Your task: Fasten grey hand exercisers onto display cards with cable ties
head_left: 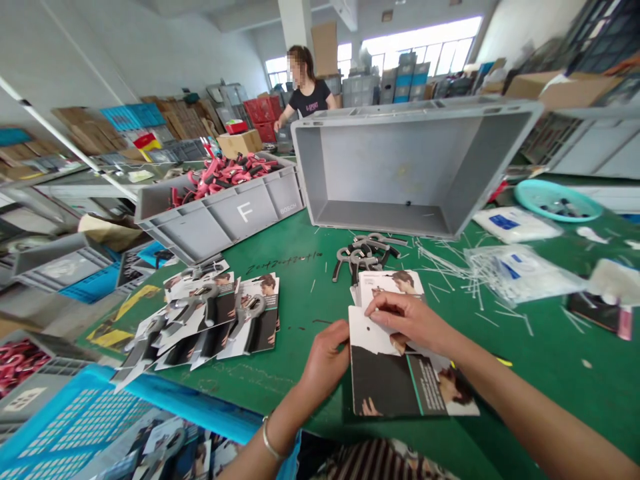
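Left hand (325, 357) and right hand (410, 320) gripped a black-and-white printed cardboard card (385, 383) on the green work mat (530, 360); a loose edge hold risked it slipping onto the thin white plastic offcuts (440, 263).

The green worktop (305, 300) carries two grey plastic crates along its far edge, one (220, 220) lettered F, the other (320, 167) just beside it. Toward the left edge, hand exercisers (210, 320) mounted on printed cards lie fanned out. A loose heap of exercisers (365, 257) sits mid-worktop. Toward the right edge lie clear plastic bags (520, 277), a round teal tray (520, 190) and scattered cut plastic strips (440, 257).
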### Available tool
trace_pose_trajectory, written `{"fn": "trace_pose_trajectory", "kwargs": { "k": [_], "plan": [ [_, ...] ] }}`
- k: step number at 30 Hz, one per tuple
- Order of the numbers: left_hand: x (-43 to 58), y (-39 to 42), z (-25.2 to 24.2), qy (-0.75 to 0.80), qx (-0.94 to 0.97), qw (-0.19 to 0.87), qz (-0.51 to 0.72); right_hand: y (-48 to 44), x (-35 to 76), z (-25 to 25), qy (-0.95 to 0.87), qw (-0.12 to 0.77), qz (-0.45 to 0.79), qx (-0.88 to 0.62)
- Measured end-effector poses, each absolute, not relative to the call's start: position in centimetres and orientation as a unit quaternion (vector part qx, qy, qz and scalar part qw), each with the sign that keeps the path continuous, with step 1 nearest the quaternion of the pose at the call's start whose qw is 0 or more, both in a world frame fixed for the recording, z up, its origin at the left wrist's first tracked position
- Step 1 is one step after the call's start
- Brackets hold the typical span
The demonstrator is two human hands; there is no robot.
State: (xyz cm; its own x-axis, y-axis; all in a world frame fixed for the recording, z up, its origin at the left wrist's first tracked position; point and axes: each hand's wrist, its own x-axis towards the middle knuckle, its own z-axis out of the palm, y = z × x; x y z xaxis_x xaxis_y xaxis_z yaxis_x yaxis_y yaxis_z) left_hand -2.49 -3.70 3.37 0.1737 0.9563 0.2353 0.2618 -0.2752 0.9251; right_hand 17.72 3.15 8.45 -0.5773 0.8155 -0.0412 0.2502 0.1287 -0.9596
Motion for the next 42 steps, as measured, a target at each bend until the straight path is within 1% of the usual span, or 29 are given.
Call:
{"fn": "trace_pose_trajectory", "kwargs": {
  "k": [4, 10, 15, 21, 25, 28, 30, 35, 38, 42],
  "plan": [
    [-2.4, -4.4, 3.8, 0.451, 0.663, 0.387, 0.455, 2.7, 17.7, 8.4, -0.727, 0.249, 0.532, -0.355],
    [-2.4, -4.8, 4.6, 0.433, 0.648, 0.436, 0.449, 2.2, 17.6, 8.9, -0.733, 0.241, 0.533, -0.348],
    [-2.7, -5.3, 5.2, 0.448, 0.66, 0.418, 0.434, 2.1, 18.0, 8.4, -0.745, 0.243, 0.517, -0.345],
    [-2.7, -5.5, 5.5, 0.42, 0.68, 0.444, 0.406, 1.8, 17.6, 8.3, -0.755, 0.227, 0.507, -0.349],
    [-3.3, -5.7, 5.7, 0.406, 0.708, 0.431, 0.385, 1.5, 17.8, 8.5, -0.744, 0.229, 0.521, -0.352],
    [-3.5, -5.9, 5.5, 0.409, 0.702, 0.428, 0.395, 1.4, 17.9, 8.5, -0.74, 0.228, 0.527, -0.351],
    [-3.3, -5.9, 5.3, 0.437, 0.659, 0.448, 0.417, 1.4, 17.9, 8.6, -0.745, 0.228, 0.52, -0.351],
    [-2.0, -5.9, 5.5, 0.484, 0.455, 0.56, 0.495, 0.8, 17.7, 9.2, -0.796, 0.196, 0.457, -0.345],
    [-2.0, -6.2, 6.0, 0.469, 0.445, 0.591, 0.481, 0.2, 17.5, 9.3, -0.814, 0.211, 0.418, -0.345],
    [-3.7, -6.5, 6.8, 0.422, 0.46, 0.649, 0.436, -0.2, 17.4, 9.0, -0.803, 0.233, 0.445, -0.32]
  ]
}}
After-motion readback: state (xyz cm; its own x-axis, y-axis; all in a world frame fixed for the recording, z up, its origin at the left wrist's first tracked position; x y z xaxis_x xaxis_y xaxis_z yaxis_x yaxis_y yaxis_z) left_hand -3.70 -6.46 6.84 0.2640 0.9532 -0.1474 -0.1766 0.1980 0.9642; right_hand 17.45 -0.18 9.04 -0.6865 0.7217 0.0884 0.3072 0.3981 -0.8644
